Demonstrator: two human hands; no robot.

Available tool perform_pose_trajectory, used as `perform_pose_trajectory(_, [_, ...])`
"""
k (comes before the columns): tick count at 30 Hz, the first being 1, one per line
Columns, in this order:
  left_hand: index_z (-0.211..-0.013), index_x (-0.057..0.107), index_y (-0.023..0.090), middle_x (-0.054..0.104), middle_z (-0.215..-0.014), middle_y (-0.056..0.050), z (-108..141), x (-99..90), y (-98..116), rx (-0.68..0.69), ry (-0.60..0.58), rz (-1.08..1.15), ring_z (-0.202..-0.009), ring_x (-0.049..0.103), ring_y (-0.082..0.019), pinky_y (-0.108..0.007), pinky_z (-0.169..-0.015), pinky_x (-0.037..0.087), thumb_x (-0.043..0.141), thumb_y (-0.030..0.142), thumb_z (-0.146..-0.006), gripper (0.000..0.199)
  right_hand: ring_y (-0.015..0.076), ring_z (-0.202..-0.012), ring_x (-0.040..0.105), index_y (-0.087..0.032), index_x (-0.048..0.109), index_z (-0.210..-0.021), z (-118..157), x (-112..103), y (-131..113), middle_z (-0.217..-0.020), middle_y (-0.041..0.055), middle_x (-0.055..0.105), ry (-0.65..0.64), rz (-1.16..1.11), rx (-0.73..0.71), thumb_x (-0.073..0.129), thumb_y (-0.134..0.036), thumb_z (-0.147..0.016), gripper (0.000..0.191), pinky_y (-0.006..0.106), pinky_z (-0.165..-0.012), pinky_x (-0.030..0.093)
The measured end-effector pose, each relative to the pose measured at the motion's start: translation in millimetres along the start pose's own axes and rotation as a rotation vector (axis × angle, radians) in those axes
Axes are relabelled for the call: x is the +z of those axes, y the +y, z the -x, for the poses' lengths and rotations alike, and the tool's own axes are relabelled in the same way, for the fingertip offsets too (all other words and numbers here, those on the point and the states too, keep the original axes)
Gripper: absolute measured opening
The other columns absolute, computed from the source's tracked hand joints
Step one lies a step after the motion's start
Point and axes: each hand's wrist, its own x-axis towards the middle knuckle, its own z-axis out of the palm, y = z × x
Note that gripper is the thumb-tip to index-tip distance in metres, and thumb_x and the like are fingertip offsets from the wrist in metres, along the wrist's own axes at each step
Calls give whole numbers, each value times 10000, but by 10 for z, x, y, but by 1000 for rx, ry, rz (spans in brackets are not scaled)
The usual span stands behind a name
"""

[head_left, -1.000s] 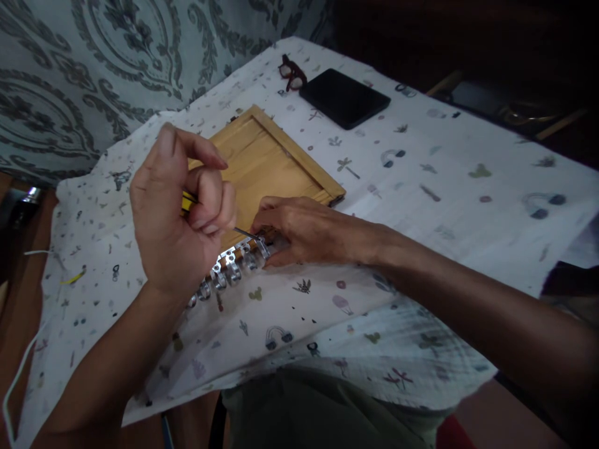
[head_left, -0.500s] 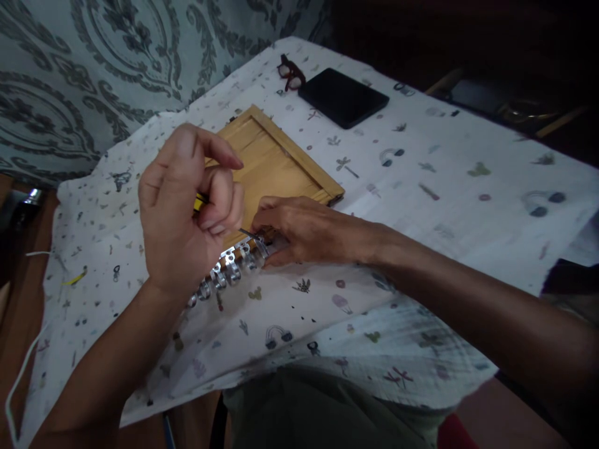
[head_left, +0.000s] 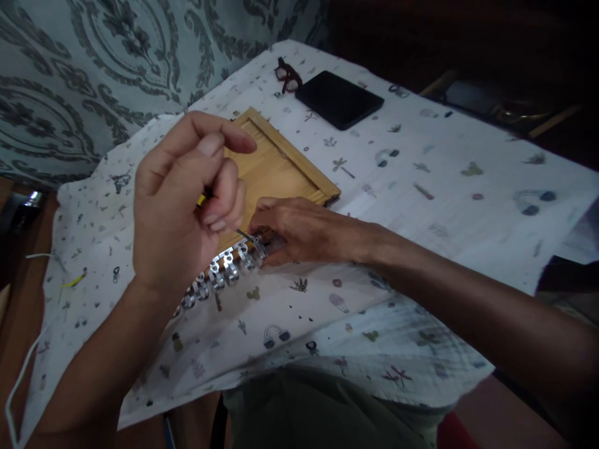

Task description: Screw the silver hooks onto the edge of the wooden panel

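My left hand (head_left: 187, 199) is curled round a screwdriver (head_left: 202, 199) with a black and yellow handle, mostly hidden by the fingers. Its thin shaft slants down to the right, the tip at the last of several shiny metal clips (head_left: 229, 267) along the near edge of a wooden panel (head_left: 269, 178). The panel lies flat and has a raised rim. My right hand (head_left: 304, 229) grips the panel's near corner, thumb below and fingers above, close by the end clip. The fingertips there are partly hidden.
A patterned white cloth (head_left: 421, 249) covers the table. Beyond the panel lie a black tablet (head_left: 339, 100) and red-brown glasses (head_left: 287, 77). A white cord (head_left: 21, 374) hangs at the left edge, with a small yellow piece (head_left: 75, 279) nearby.
My left hand has turned a little about the screwdriver, its thumb and forefinger shifting. My right hand keeps its hold on the corner. The whole view has moved slightly.
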Motion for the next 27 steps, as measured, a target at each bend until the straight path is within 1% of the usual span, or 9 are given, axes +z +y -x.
perform_pose_trajectory(2, [-790,672,126,283,-423,89,-17,-44,-5,11,4,19,-333,177,-39,-209,-328,191,591,179,-929,169,147,-782,493,-144,664,-963,0,-7,-8,-936,35,542,-8,5,-1,781,-292,-825,234,291,-699,345])
perform_pose_trajectory(4, [-792,667,140,286,-421,90,-21,-75,-3,-4,-5,12,-335,182,-43,-211,-327,203,612,216,-931,168,148,-791,490,-149,656,-944,-1,-9,-12,-932,29,533,-10,3,-2,783,-287,-824,223,289,-700,339])
perform_pose_trajectory(8, [-806,659,167,275,-419,97,1,-84,-2,-32,-12,-6,-347,189,-52,-222,-343,218,667,268,-910,146,154,-822,505,-154,656,-974,-3,-3,-4,-943,27,539,-3,-10,2,787,-260,-818,229,284,-717,345])
perform_pose_trajectory(13, [-784,663,158,244,-426,97,28,-45,-33,-12,60,-13,-352,156,-48,-231,-356,189,623,247,-936,180,154,-808,505,-156,659,-987,-1,1,6,-942,28,546,2,-9,-4,796,-258,-806,249,285,-711,345])
perform_pose_trajectory(16, [-779,665,168,242,-418,97,31,-36,-46,-6,51,-12,-349,155,-47,-229,-355,192,623,257,-931,182,151,-799,504,-157,659,-974,1,-2,0,-941,27,546,4,-10,-5,791,-256,-808,234,285,-704,345])
perform_pose_trajectory(18, [-767,660,169,237,-414,98,31,-27,-35,4,67,-8,-344,146,-48,-230,-347,176,620,246,-924,179,150,-797,501,-159,652,-955,2,-4,-3,-935,25,542,1,-6,-3,783,-251,-812,215,285,-703,344])
perform_pose_trajectory(22, [-754,654,141,259,-419,90,38,10,16,6,136,-2,-341,140,-44,-231,-339,144,563,212,-946,223,148,-792,485,-169,632,-942,3,3,8,-925,21,535,12,1,-18,781,-267,-817,218,278,-695,338])
perform_pose_trajectory(25, [-756,660,144,264,-424,94,44,26,21,16,121,-1,-342,144,-40,-231,-336,152,635,248,-916,193,147,-790,478,-169,626,-950,5,12,20,-920,22,530,17,7,-25,785,-278,-818,233,275,-695,336])
perform_pose_trajectory(27, [-757,668,157,267,-420,94,45,17,-1,6,90,-11,-347,157,-43,-235,-345,179,653,257,-909,183,146,-786,478,-164,627,-955,7,14,23,-918,23,529,17,1,-23,785,-281,-819,240,275,-695,336])
